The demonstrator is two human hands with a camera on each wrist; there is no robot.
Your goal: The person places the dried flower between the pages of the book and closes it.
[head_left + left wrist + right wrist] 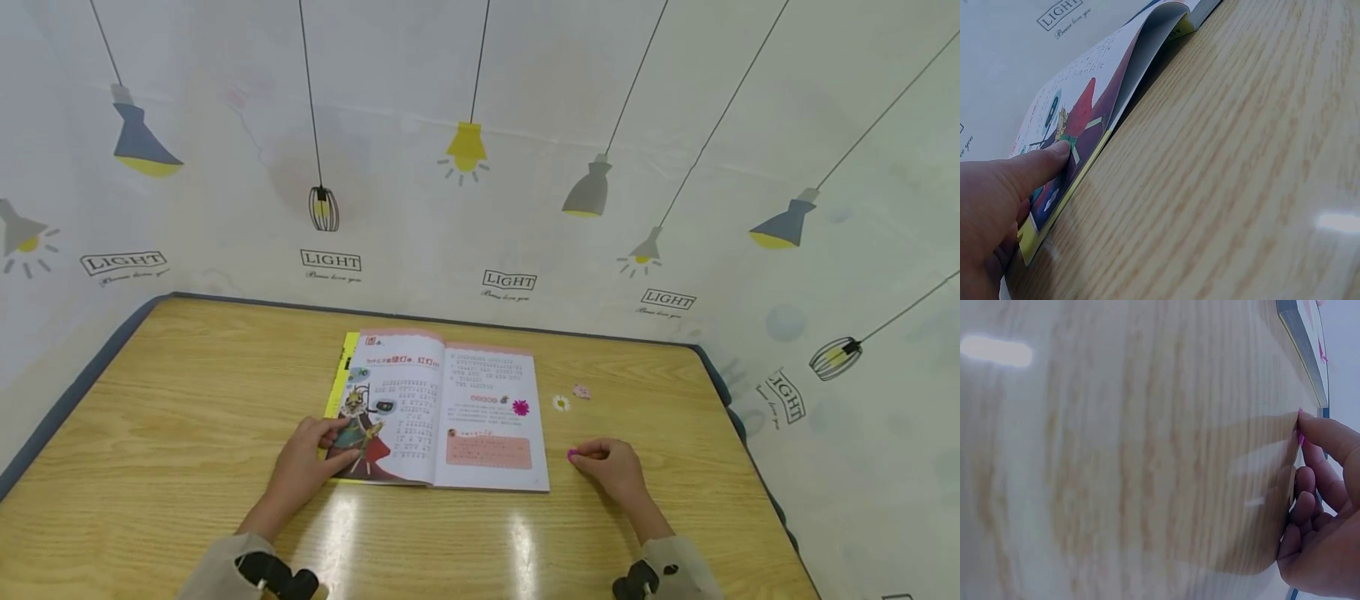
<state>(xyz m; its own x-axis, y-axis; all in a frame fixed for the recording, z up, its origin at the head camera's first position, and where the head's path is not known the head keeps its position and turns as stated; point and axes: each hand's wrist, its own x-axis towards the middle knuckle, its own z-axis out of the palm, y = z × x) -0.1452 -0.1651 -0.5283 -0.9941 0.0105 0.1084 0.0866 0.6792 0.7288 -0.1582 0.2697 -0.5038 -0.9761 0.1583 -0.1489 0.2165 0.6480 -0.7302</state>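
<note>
An open book (pixel 480 400) lies on the table, with a colourful illustrated left page and a printed right page. My left hand (pixel 307 454) holds the book at its left edge. In the left wrist view the thumb (pixel 1054 156) lies over the picture, while the other fingers are partly hidden at the yellow-edged side. Right of the book, my right hand (pixel 615 471) pinches a small magenta flower (pixel 572 455) between thumb and fingertips, low over the table. Another magenta flower (pixel 521 407) lies on the right page.
A white flower (pixel 561 403) with a yellow centre and a pale pink flower (pixel 581 391) lie on the wooden table (pixel 187 400) right of the book. Behind the table stands a white wall covering (pixel 405 217) printed with lamps.
</note>
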